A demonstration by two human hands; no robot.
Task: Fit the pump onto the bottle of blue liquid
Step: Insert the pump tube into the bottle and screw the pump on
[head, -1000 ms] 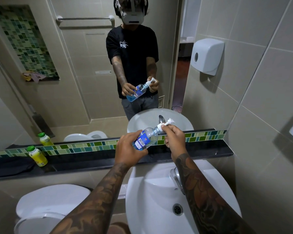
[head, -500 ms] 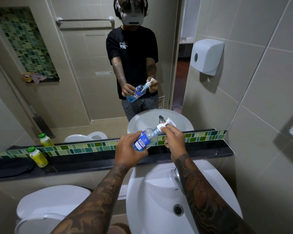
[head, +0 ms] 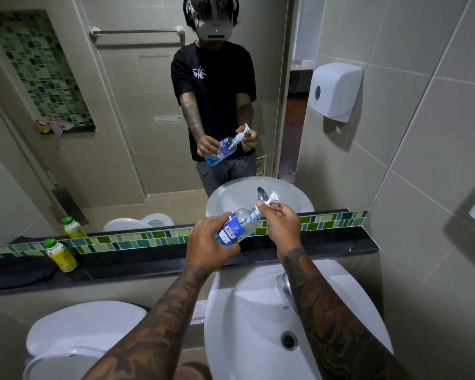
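Clear plastic bottle of blue liquid (head: 235, 227): tilted, gripped at its base by left hand (head: 207, 244). White plastic pump (head: 269, 200): at bottle neck, right hand (head: 283, 224) fingers pinched on its collar, above white ceramic sink (head: 247, 325).

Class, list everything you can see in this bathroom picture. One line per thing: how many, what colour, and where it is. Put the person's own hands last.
bottle: one, clear with blue liquid, tilted above the sink
pump: one, white, at the bottle's neck
sink: one, white, bottom centre
tap: one, chrome, at the sink's back
toilet: one, white, bottom left
ledge: one, black, under the mirror
drink bottle: one, yellow with green cap, left on the ledge
mirror: one, on the wall above the ledge
dispenser: one, white, right wall
left hand: holds the bottle's body
right hand: fingers on the pump
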